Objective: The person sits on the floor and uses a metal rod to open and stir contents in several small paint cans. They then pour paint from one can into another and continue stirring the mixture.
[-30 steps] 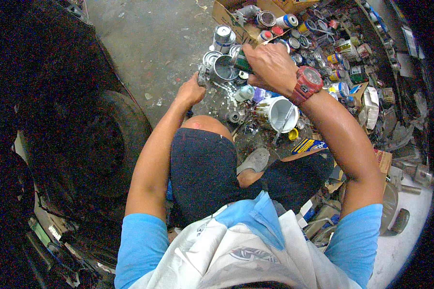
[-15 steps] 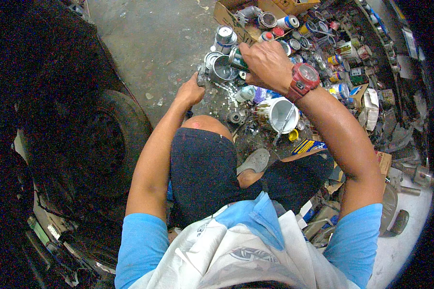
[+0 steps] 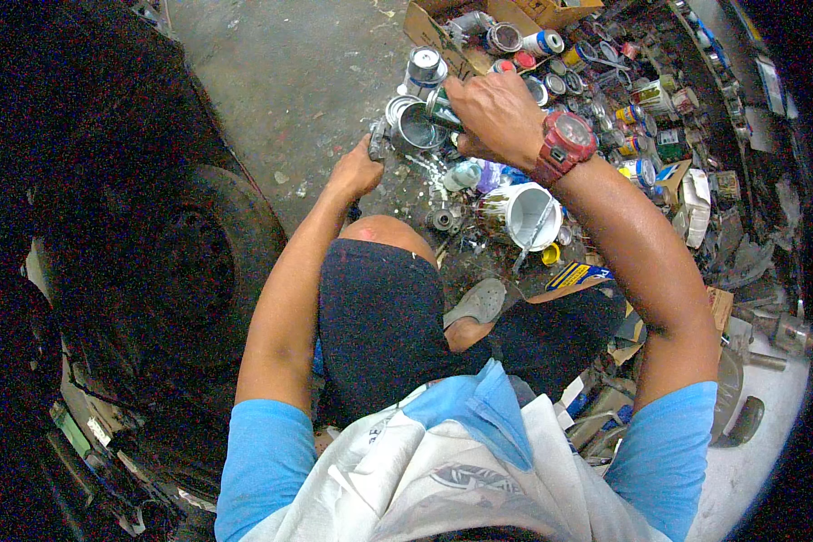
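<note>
My right hand [image 3: 497, 117], with a red watch on its wrist, is wrapped round a small green can [image 3: 440, 108]. The can is tilted over the mouth of an open grey metal cup [image 3: 422, 128]. My left hand [image 3: 359, 172] is closed on a paint-smeared grey metal piece [image 3: 378, 140] just left of the cup; its kind I cannot make out, nor whether it joins the cup. Behind the cup stands a silver can [image 3: 424, 65]. White splashes mark the floor in front of it, by a cloudy plastic cup [image 3: 462, 176].
A white pail [image 3: 533, 219] with a stick in it stands near my shoe [image 3: 479, 303]. Many paint cans crowd the right side beyond a cardboard box [image 3: 438, 34]. To the left is a dark vehicle with its tyre [image 3: 244, 226]. A small yellow lid [image 3: 551, 255] lies by the pail.
My right hand has shifted very slightly left with the tilted green can. My left hand keeps its place and grip.
</note>
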`<state>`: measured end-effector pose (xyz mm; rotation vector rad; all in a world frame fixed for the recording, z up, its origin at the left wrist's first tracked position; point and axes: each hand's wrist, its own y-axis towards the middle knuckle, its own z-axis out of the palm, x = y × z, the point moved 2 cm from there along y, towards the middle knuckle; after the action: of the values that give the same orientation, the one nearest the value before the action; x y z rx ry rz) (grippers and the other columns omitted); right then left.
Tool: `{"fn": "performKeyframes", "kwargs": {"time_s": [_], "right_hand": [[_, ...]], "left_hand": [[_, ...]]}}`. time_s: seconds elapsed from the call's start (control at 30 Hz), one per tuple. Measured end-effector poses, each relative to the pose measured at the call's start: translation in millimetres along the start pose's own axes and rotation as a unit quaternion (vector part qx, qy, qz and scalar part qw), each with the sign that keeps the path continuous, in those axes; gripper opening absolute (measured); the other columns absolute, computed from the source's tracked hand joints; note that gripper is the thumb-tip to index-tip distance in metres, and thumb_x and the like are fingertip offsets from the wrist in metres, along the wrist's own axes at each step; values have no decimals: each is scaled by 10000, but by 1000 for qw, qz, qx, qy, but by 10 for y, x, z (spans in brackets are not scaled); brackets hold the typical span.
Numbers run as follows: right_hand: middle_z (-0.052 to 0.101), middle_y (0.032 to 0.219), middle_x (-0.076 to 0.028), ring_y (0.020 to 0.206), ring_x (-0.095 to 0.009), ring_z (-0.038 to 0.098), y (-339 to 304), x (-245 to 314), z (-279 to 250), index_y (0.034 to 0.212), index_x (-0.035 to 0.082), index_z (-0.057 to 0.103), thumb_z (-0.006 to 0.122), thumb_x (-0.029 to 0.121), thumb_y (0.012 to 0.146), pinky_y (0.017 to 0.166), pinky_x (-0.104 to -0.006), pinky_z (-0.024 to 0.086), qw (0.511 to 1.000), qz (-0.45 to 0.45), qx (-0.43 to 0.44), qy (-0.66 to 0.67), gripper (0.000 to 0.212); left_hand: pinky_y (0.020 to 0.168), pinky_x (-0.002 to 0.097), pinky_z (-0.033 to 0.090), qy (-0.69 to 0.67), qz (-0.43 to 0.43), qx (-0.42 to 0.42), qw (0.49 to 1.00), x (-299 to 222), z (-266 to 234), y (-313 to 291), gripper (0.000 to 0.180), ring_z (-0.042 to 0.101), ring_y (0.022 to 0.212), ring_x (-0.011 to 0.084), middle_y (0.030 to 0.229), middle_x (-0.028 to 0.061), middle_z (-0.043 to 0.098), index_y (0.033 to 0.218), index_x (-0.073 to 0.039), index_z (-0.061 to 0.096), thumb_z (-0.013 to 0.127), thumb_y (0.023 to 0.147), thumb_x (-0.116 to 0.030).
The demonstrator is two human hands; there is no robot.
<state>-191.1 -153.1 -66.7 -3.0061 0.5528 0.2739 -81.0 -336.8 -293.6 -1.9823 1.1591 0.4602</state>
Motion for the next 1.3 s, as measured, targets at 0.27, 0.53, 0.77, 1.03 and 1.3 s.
{"fn": "performKeyframes", "kwargs": {"time_s": [0.27,0.53,0.77,1.03,1.3], "right_hand": [[740,791,-176,749,-319,760,42,44,-40,900,12,684,821,183,731,627,-442,600,999,-13,-46,5,276],[745,808,-175,768,-302,766,84,53,23,836,15,710,774,141,773,626,-423,606,1000,4,-24,19,156],[717,773,-172,754,-346,741,73,52,84,919,-3,611,842,188,627,659,-443,576,999,-15,-36,15,419],[720,792,-168,758,-338,743,124,43,176,894,9,624,852,176,626,644,-435,578,999,-21,-34,10,390],[733,788,-145,754,-322,750,151,62,110,872,27,681,811,192,694,644,-432,588,998,-31,-45,-7,275]], "left_hand": [[1066,509,482,9,24,13,1000,124,42,133,774,628,1234,461,1320,304,651,1588,-118,387,590,849,-226],[1023,511,502,-10,-23,1,1000,118,6,41,749,643,1189,459,1278,293,672,1584,-142,392,628,884,-268],[1031,502,498,-20,25,-9,999,345,155,200,731,636,1204,456,1294,291,666,1583,-157,397,617,891,-246],[1062,511,480,-45,-29,20,998,278,115,133,735,613,1245,477,1322,297,652,1577,-163,398,637,890,-268],[1071,501,484,-31,-34,23,999,282,97,146,733,617,1257,459,1331,292,651,1573,-166,408,642,886,-272]]}}
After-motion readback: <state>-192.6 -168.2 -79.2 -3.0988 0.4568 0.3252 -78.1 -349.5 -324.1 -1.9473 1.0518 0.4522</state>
